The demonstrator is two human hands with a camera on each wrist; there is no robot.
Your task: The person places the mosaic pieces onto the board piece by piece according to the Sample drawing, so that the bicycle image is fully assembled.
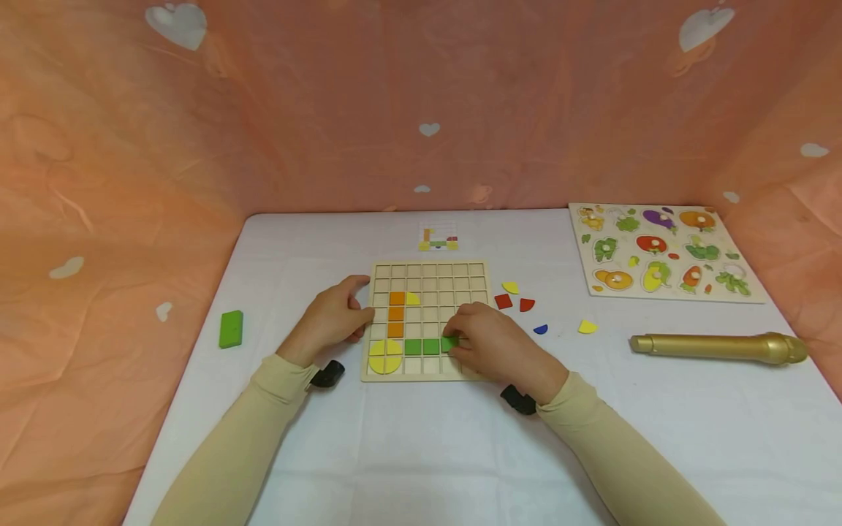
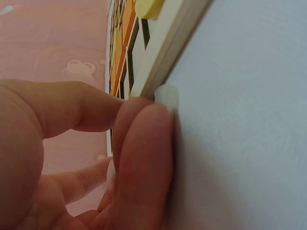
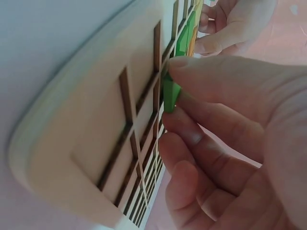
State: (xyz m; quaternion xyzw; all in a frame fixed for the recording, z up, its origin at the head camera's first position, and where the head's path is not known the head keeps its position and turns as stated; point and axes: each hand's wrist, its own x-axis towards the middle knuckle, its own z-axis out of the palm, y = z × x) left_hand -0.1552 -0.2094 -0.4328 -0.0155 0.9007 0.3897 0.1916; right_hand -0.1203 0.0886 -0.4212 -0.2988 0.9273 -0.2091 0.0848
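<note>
1. Wooden grid board [image 1: 430, 281]: flat on the table [image 1: 421, 453], well in from both side edges.
2. Right hand [image 1: 500, 340]: thumb and fingertips clamped on a green tile [image 1: 448, 343], at the end of a row of two green squares [image 1: 413, 347].
3. Left hand [image 1: 332, 318]: thumb and forefinger apart, touching the board's left side.
4. Seated pieces: three orange squares [image 1: 395, 313] in a column above a yellow circle [image 1: 377, 364]; one yellow quarter [image 1: 412, 299] beside the topmost orange square.
5. Loose pieces, between the board and the table's right edge: red square [image 1: 503, 301], red quarter [image 1: 527, 305], blue piece [image 1: 541, 329], two yellow quarters [image 1: 588, 327].
6. Pattern card [image 1: 437, 236]: near the table's far edge.
</note>
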